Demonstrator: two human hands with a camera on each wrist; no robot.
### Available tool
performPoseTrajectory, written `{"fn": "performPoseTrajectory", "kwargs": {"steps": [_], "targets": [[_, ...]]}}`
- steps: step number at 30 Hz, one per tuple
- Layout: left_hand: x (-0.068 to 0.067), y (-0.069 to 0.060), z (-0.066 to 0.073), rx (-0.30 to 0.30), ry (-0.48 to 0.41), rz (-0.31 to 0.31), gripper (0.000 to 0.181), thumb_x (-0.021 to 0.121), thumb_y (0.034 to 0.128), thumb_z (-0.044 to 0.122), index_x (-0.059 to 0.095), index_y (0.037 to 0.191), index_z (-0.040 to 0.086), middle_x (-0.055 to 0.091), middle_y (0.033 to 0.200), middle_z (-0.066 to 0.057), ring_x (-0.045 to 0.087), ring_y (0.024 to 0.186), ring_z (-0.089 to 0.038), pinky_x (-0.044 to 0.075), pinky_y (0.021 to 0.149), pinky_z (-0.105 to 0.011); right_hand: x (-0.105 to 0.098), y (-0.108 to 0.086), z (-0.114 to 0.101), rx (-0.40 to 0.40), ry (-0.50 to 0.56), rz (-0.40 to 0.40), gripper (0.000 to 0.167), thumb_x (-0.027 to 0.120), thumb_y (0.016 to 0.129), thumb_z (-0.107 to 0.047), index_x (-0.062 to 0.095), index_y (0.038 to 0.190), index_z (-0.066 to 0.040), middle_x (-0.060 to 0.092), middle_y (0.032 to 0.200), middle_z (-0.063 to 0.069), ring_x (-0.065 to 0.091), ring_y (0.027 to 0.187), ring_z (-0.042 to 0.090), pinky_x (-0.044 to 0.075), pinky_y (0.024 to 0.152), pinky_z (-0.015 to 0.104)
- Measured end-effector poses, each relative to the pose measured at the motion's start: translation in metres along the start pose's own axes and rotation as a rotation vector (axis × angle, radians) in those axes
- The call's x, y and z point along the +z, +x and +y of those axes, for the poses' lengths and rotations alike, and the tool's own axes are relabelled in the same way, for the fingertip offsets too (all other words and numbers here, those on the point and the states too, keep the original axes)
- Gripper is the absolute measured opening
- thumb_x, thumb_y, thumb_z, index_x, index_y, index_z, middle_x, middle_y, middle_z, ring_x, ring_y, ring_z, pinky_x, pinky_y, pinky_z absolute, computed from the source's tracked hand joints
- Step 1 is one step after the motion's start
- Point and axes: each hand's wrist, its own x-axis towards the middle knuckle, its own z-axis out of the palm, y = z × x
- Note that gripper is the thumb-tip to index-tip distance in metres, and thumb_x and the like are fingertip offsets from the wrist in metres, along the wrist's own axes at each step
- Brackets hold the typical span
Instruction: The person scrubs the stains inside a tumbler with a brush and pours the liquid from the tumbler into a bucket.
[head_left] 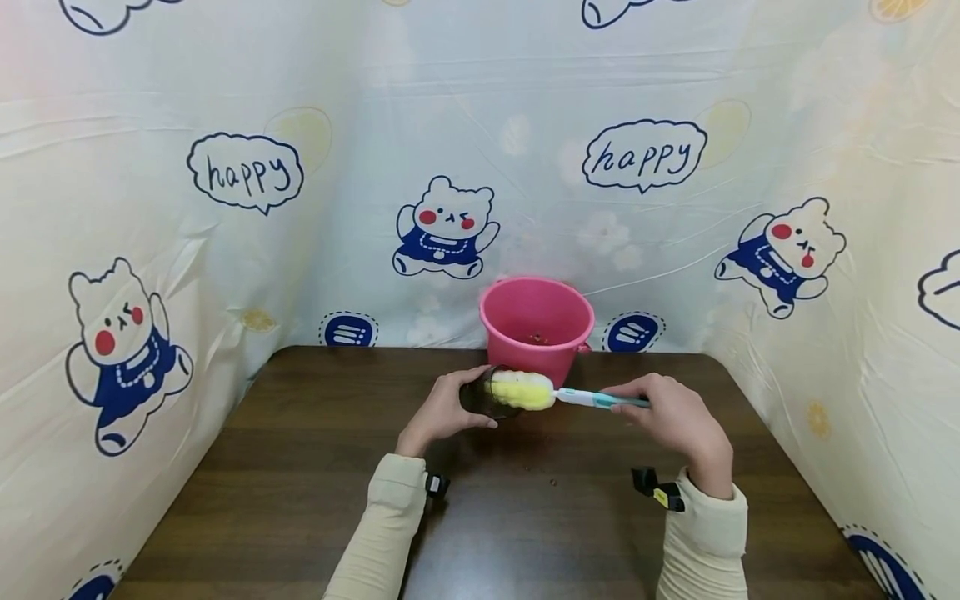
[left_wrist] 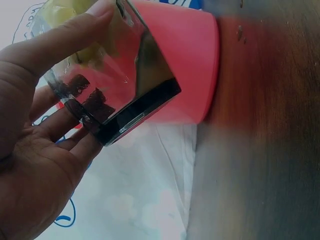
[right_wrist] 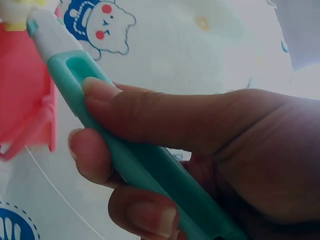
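Note:
My left hand (head_left: pixel 444 407) grips a dark see-through glass (head_left: pixel 480 395), tipped on its side with its mouth to the right. Dark bits cling inside the glass (left_wrist: pixel 95 100) near its base in the left wrist view. A bottle brush with a yellow and white sponge head (head_left: pixel 522 391) is partly in the glass's mouth. My right hand (head_left: pixel 667 414) holds the brush by its teal and white handle (head_left: pixel 592 398). Up close, the right thumb lies along the teal handle (right_wrist: pixel 145 165), with fingers curled beneath it.
A pink bucket (head_left: pixel 537 321) stands behind the hands at the table's far edge, with small brown bits inside. Several tiny drops or crumbs (head_left: pixel 553 482) lie on the dark wooden table (head_left: pixel 300 475). A printed curtain (head_left: pixel 360 125) hangs round the back and sides.

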Motion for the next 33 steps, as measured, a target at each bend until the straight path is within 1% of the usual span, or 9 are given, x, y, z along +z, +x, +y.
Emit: {"fn": "performPoseTrajectory", "kwargs": {"steps": [4,6,9,13,20,23,28,30,33], "targets": [[0.000,0.002,-0.002,-0.002,-0.010,0.014,0.089,0.096,0.0700,0.019,0.055,0.148,0.009,0.057,0.147,-0.005,0.051,0.137,-0.028,0.041,0.114,-0.052,-0.009,-0.007,0.009,-0.006,0.012,0.010,0.028,0.072,0.095,-0.018,0.076,0.122,-0.014,0.058,0.078,0.002,0.047,0.065,0.017,0.038,0.055,0.030],[0.000,0.003,-0.002,-0.015,-0.021,0.017,0.089,0.096,0.0698,0.020,0.055,0.148,0.011,0.058,0.147,-0.004,0.051,0.136,-0.027,0.041,0.115,-0.052,-0.013,-0.010,0.015,-0.012,0.026,0.009,0.027,0.071,0.096,-0.018,0.076,0.123,-0.014,0.060,0.080,0.001,0.048,0.067,0.017,0.038,0.055,0.030],[0.000,0.003,-0.003,-0.033,-0.035,0.021,0.088,0.096,0.0698,0.022,0.055,0.148,0.015,0.058,0.147,-0.002,0.051,0.136,-0.025,0.041,0.115,-0.053,-0.017,-0.013,0.024,-0.033,0.052,0.015,0.027,0.070,0.097,-0.018,0.076,0.122,-0.013,0.067,0.089,0.000,0.053,0.072,0.017,0.042,0.058,0.029],[0.001,0.003,-0.004,-0.033,-0.053,0.027,0.088,0.096,0.0697,0.022,0.056,0.148,0.016,0.059,0.146,-0.001,0.052,0.135,-0.025,0.040,0.114,-0.054,-0.022,-0.018,0.037,-0.061,0.100,0.038,0.027,0.070,0.097,-0.017,0.075,0.123,-0.009,0.071,0.095,0.001,0.056,0.077,0.017,0.045,0.062,0.027],[0.002,0.003,-0.005,-0.011,-0.081,0.031,0.088,0.096,0.0688,0.019,0.057,0.147,0.013,0.060,0.144,-0.004,0.052,0.134,-0.026,0.040,0.114,-0.054,-0.028,-0.030,0.068,-0.061,0.224,0.074,0.032,0.067,0.100,-0.018,0.071,0.126,0.000,0.069,0.092,0.005,0.055,0.072,0.014,0.042,0.056,0.025],[0.002,0.004,-0.005,-0.013,-0.081,0.027,0.088,0.097,0.0683,0.018,0.057,0.147,0.013,0.061,0.144,-0.004,0.052,0.134,-0.025,0.041,0.114,-0.052,-0.029,-0.037,0.083,-0.074,0.259,0.107,0.031,0.066,0.100,-0.016,0.071,0.125,0.003,0.067,0.086,0.002,0.052,0.067,0.013,0.040,0.053,0.026],[0.002,0.004,-0.004,-0.018,-0.081,0.022,0.088,0.097,0.0686,0.018,0.057,0.147,0.015,0.061,0.144,-0.002,0.053,0.133,-0.024,0.042,0.113,-0.052,-0.032,-0.050,0.105,-0.096,0.340,0.160,0.027,0.063,0.101,-0.010,0.070,0.120,0.008,0.058,0.070,-0.005,0.045,0.054,0.014,0.036,0.042,0.029],[0.002,0.004,-0.004,-0.012,-0.084,0.021,0.087,0.096,0.0687,0.019,0.057,0.147,0.015,0.061,0.144,-0.003,0.053,0.133,-0.024,0.042,0.113,-0.052,-0.032,-0.052,0.114,-0.085,0.359,0.173,0.027,0.061,0.102,-0.010,0.069,0.119,0.010,0.059,0.069,-0.005,0.046,0.052,0.015,0.036,0.040,0.030],[0.002,0.004,-0.004,-0.013,-0.079,0.020,0.087,0.097,0.0686,0.020,0.057,0.147,0.017,0.061,0.144,-0.002,0.053,0.133,-0.024,0.042,0.113,-0.052,-0.030,-0.050,0.131,-0.046,0.361,0.186,0.028,0.057,0.105,-0.012,0.068,0.113,0.012,0.063,0.071,-0.003,0.049,0.053,0.016,0.039,0.042,0.029]]}}
